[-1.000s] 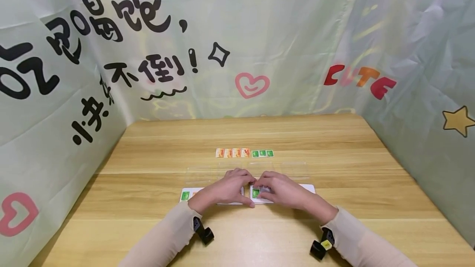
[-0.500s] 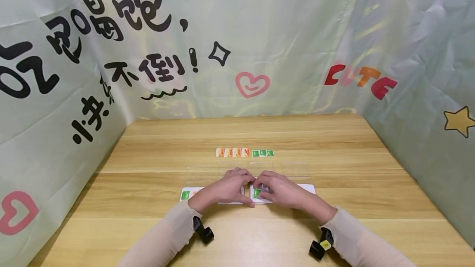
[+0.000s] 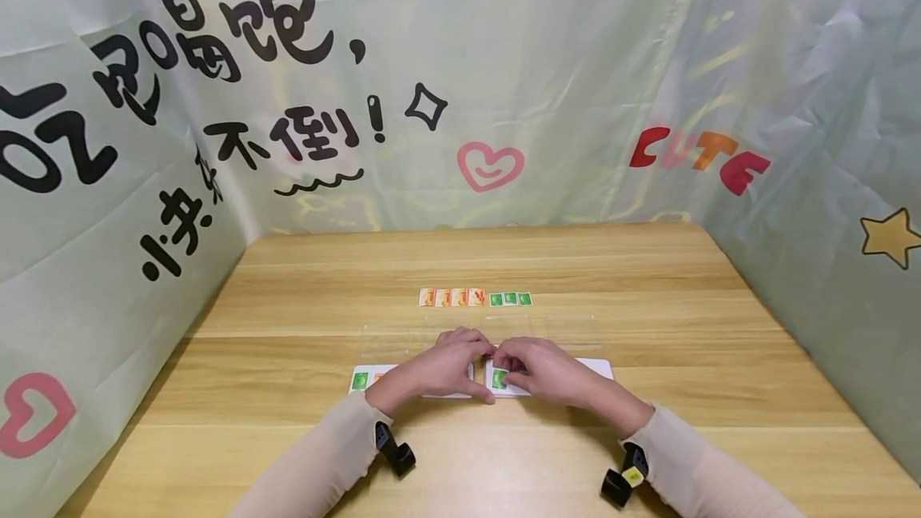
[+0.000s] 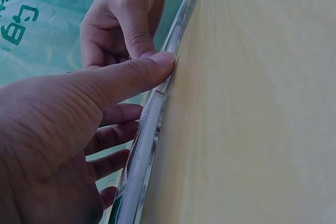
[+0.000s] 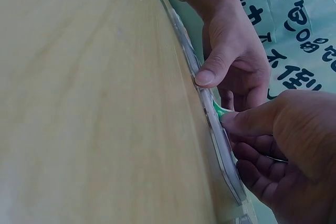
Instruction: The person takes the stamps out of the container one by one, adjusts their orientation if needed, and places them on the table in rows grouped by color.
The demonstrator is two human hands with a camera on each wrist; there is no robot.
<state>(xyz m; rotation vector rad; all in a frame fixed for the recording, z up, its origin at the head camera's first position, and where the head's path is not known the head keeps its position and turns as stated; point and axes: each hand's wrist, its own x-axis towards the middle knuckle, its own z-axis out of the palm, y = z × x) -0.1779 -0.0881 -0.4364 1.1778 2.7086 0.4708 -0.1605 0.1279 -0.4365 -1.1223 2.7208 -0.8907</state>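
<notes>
Two flat white boards with clear edges lie end to end on the table. My left hand (image 3: 448,364) spans the gap between the left board (image 3: 384,369) and the right board (image 3: 597,366), thumb at the near edge and fingertips at the far edge, holding the right board's inner corner. The left wrist view shows that thumb (image 4: 163,61) stretched along the edge. My right hand (image 3: 543,370) pinches a small green picture card (image 3: 500,379) over the right board's left end. In the right wrist view, the green card (image 5: 219,109) looks bent beside the thumb; its other side is hidden.
Behind the boards, several clear plastic pieces (image 3: 572,329) lie in a row. Farther back sit several orange picture cards (image 3: 452,296) and three green cards (image 3: 510,299). Another green card (image 3: 359,380) is on the left board. Printed cloth walls (image 3: 576,86) border the table.
My right fingertips have drawn closer together on the green card, and the card has shifted very slightly right and nearer. The left hand stays in place.
</notes>
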